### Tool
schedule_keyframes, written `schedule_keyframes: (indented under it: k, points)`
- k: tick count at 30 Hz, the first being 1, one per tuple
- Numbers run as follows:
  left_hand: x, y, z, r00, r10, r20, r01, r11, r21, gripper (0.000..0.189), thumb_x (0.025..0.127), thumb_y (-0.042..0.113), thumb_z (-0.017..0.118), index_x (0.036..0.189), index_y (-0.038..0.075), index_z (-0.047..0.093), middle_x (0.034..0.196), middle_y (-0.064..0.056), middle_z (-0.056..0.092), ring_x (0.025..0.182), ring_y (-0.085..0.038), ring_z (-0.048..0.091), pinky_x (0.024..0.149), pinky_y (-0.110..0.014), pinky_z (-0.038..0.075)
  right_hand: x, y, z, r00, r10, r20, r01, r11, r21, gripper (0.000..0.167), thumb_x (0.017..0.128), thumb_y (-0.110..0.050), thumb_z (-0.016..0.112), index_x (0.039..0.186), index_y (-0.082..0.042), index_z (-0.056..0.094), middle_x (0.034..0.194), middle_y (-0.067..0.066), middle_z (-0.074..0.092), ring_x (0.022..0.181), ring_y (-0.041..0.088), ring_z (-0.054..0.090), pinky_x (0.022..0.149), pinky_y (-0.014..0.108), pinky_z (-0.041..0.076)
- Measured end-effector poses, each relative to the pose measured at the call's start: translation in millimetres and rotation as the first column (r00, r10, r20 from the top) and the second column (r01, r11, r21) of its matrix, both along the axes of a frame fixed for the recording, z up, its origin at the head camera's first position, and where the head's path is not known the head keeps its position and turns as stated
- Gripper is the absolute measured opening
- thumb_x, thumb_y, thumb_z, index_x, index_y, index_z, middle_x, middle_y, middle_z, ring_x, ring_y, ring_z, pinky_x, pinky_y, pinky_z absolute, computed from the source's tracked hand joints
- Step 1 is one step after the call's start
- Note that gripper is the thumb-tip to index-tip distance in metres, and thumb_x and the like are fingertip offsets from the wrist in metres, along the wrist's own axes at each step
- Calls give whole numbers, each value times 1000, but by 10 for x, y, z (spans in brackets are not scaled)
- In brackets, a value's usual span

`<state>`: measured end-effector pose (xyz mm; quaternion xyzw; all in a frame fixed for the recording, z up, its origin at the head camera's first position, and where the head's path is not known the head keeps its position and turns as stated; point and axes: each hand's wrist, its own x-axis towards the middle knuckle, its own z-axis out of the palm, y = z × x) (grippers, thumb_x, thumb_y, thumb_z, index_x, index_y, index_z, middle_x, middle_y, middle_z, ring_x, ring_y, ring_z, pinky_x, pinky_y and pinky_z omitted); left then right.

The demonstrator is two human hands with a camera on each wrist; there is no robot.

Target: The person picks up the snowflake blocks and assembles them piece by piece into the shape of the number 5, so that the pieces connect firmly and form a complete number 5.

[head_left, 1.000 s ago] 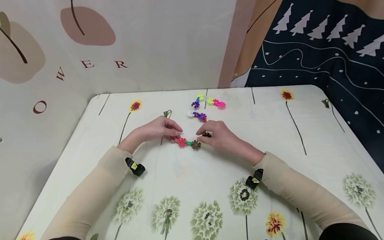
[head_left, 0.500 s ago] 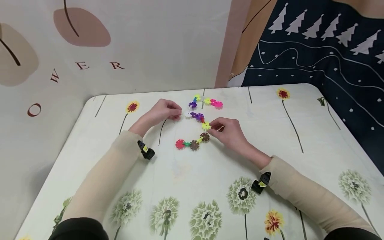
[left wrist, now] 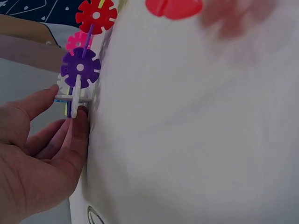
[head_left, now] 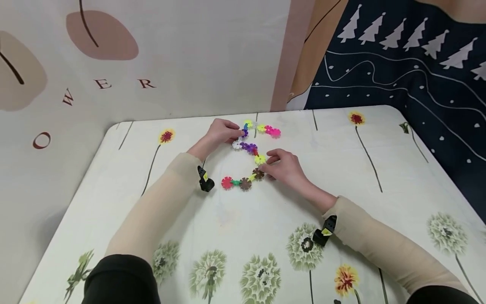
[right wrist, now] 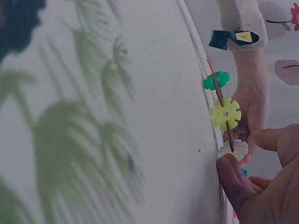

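A chain of colourful plastic snowflake discs [head_left: 249,147] lies in an S shape on the white cloth. My left hand [head_left: 222,131] is at its upper left bend, by purple and white discs. In the left wrist view, the thumb and fingers pinch the chain at a white disc [left wrist: 76,95] below a purple disc [left wrist: 80,67]. My right hand [head_left: 285,167] holds the lower right bend, between a yellow disc [head_left: 260,159] and a brown disc [head_left: 258,173]. In the right wrist view, its thumb and forefinger are round a whitish disc [right wrist: 236,148].
The chain's lower end is a red disc [head_left: 227,182]; its upper end is a pink disc [head_left: 276,133]. A flower-printed cloth [head_left: 212,228] covers the table. A printed curtain [head_left: 190,59] hangs behind, with a dark one [head_left: 398,71] at right.
My left hand has left the red end and moved up and right to the upper bend. The right hand has shifted slightly along the right bend.
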<state>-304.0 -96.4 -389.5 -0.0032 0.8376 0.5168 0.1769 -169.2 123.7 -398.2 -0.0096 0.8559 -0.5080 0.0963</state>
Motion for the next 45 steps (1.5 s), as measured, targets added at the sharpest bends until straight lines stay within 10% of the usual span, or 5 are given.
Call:
schedule_keyframes:
  k: [20,32,45]
  points:
    - [272,-242,-86,977,165,132,-192,954,229,56,91,7,79,139,-3,51,124,-22,66,96,-22,73,86,-29,59,14,-106,-50,997,80,18,-77,991,-112,32,95,-3,73,124,5,62,88,16,74,59,18,69,58,34,61]
    - [530,-267,-96,970,211,119,-236,932,276,41,93,8,77,126,-8,58,117,-19,66,93,-19,72,85,-29,59,97,-66,-42,998,68,18,-65,989,-134,30,95,-2,71,124,4,62,89,15,73,59,20,70,59,35,61]
    - [552,-193,-134,973,212,89,-229,925,304,38,93,7,76,125,-9,62,121,-21,65,105,-27,71,87,-30,58,155,-33,-75,998,55,37,-49,987,-153,31,95,2,70,125,5,60,92,16,72,65,20,72,64,34,62]
